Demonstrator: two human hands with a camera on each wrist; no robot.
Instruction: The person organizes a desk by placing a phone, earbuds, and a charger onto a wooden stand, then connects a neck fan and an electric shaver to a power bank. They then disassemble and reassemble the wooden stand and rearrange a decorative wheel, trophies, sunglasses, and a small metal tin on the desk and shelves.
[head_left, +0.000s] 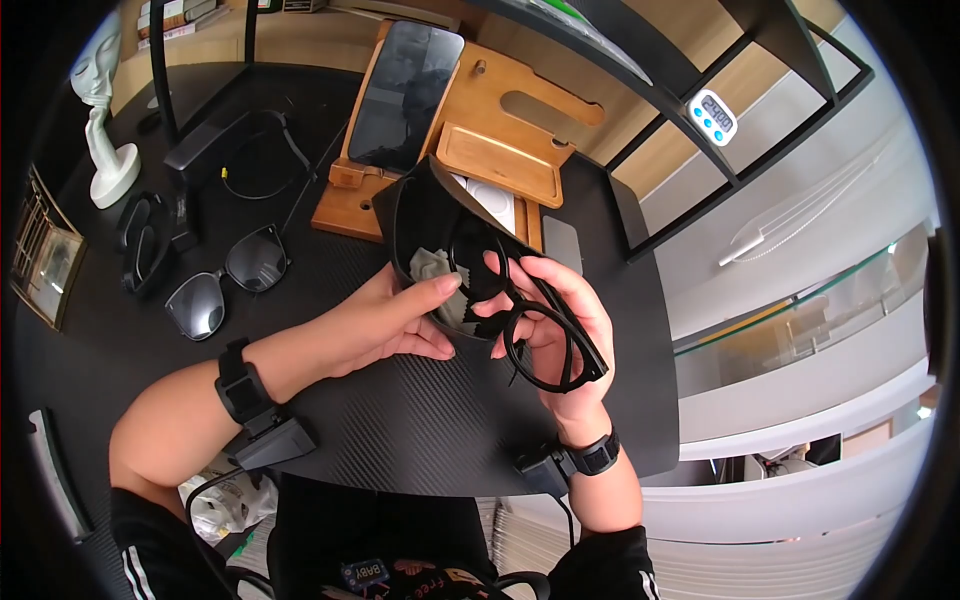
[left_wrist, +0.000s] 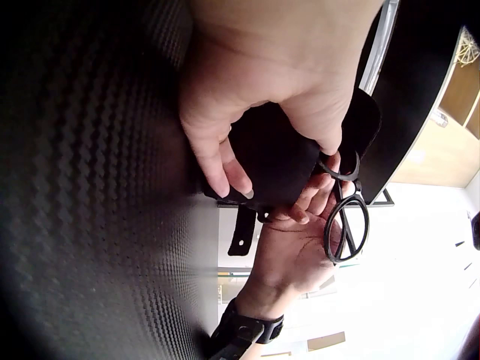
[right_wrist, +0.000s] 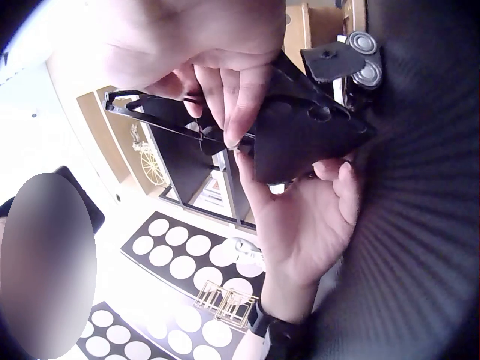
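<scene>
In the head view, my left hand [head_left: 385, 315] grips an opened black glasses case [head_left: 408, 215] above the desk, its thumb over the opening. A crumpled grey cloth [head_left: 428, 265] lies inside the case by that thumb. My right hand [head_left: 585, 310] holds black-framed glasses [head_left: 594, 372] at the case's right side, one lens rim overlapping the opening. The left wrist view shows my left hand [left_wrist: 255, 67] spanning the dark case [left_wrist: 274, 161]. In the right wrist view, the fingertips of my right hand [right_wrist: 195, 37] are right at the edge of the case [right_wrist: 292, 142].
Sunglasses [head_left: 256, 262] lie on the black desk [head_left: 400, 430] at the left, near black straps and a white face sculpture [head_left: 113, 175]. Behind the case stands a wooden stand [head_left: 510, 100] with a phone [head_left: 408, 95]. A white timer [head_left: 712, 117] hangs on the black shelf frame at the right.
</scene>
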